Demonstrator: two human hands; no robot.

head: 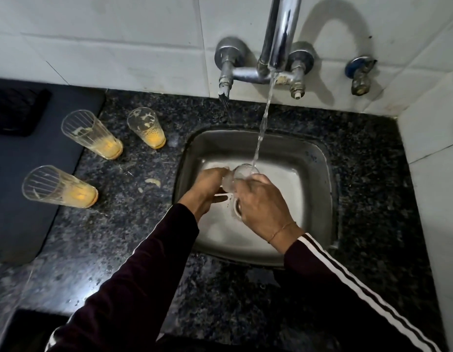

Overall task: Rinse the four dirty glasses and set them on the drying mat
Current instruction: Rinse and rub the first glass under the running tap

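I'm watching both hands — left hand (207, 185) and right hand (262, 207) — curling round one glass (242, 174) over the sink (314, 158), water (262, 128) from the tap (278, 34) pouring in. Three dirty glasses (93, 134) are standing on the counter (134, 224) left of it, beside the dark mat (22, 186).

- This is a home kitchen, seen at its washing-up corner.
- A small steel sink (311, 158) is sunk into a dark speckled stone counter (134, 224).
- A chrome wall tap (276, 47) with two side valves sends a stream of water (262, 128) into the sink, and a separate small valve (360, 74) sits on the wall to its right.
- White tiles (118, 34) cover the walls behind and beside the sink.
- Three used drinking glasses (93, 134) with orange dregs stand on the counter beside a dark mat (25, 199).
- A fourth glass (242, 174) is under the running water, held in both hands.
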